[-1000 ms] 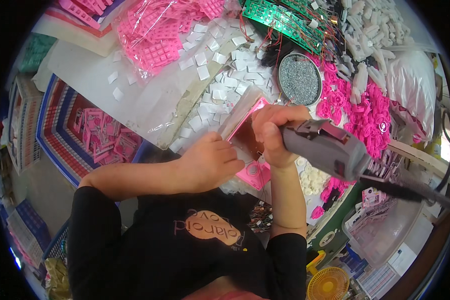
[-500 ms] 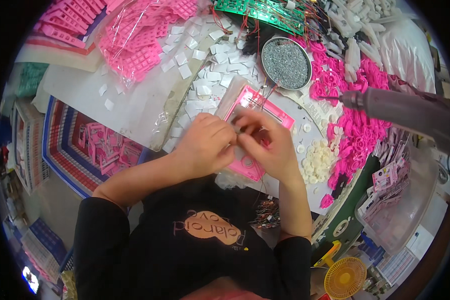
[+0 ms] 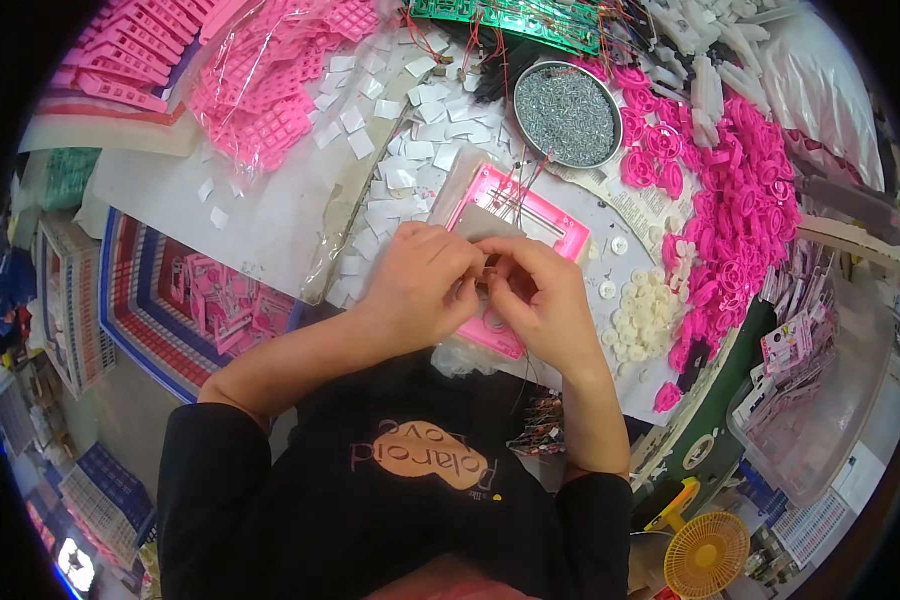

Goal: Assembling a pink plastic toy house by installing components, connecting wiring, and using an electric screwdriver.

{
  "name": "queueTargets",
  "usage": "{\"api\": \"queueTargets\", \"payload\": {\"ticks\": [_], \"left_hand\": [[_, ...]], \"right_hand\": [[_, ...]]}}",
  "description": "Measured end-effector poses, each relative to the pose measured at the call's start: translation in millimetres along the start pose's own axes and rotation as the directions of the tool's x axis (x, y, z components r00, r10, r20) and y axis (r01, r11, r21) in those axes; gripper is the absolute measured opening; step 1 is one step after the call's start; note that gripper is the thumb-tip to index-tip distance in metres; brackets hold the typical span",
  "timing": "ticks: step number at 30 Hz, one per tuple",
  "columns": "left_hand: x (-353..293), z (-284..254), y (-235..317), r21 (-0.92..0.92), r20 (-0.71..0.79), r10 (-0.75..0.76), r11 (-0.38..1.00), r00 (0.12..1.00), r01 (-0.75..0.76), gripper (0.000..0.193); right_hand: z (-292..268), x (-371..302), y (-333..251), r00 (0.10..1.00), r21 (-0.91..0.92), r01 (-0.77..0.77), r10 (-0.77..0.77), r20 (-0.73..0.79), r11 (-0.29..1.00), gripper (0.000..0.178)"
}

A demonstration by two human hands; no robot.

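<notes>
Both my hands meet over a pink plastic casing (image 3: 572, 238), fingers curled and tips nearly touching. My left hand (image 3: 415, 285) is closed in a pinch. Facing it, my right hand (image 3: 545, 305) pinches with thumb and forefinger. A tiny brownish bit shows between the fingertips, too small to name. The casing lies tilted on a clear plastic bag (image 3: 460, 358) near the table's front edge. Thin red and dark wires (image 3: 518, 190) run from its upper part. My hands hide much of its middle.
Beyond the casing stands a round bowl of small screws (image 3: 568, 115). White paper squares (image 3: 400, 175) are strewn left of it. Pink plastic parts (image 3: 725, 220) and cream discs (image 3: 645, 315) are heaped right. Green circuit boards (image 3: 515, 22) lie behind; a grey tool (image 3: 850, 208) is at far right.
My right fingers have drawn in against the left ones, over the casing. The grey screwdriver-like tool has swung away to the right. The whole view has shifted slightly.
</notes>
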State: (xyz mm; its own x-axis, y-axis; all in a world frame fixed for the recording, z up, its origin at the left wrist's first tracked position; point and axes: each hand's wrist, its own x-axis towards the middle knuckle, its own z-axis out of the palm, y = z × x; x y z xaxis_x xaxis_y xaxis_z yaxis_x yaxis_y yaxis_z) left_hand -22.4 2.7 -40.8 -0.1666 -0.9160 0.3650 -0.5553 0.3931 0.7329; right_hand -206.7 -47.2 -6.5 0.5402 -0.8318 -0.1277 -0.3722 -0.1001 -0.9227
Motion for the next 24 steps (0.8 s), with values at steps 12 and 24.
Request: {"api": "queueTargets", "payload": {"ticks": [12,24], "left_hand": [[2,-12,0,0.022,0.022,-0.08,0.997,0.997,0.079,0.029],[-4,-23,3,0.015,0.105,-0.108,0.994,0.989,0.107,0.015]], "right_hand": [[2,-1,6,0.994,0.175,-0.08,0.093,-0.063,0.981,0.028],[10,0,3,0.995,0.146,-0.066,0.077,-0.07,0.987,0.025]]}}
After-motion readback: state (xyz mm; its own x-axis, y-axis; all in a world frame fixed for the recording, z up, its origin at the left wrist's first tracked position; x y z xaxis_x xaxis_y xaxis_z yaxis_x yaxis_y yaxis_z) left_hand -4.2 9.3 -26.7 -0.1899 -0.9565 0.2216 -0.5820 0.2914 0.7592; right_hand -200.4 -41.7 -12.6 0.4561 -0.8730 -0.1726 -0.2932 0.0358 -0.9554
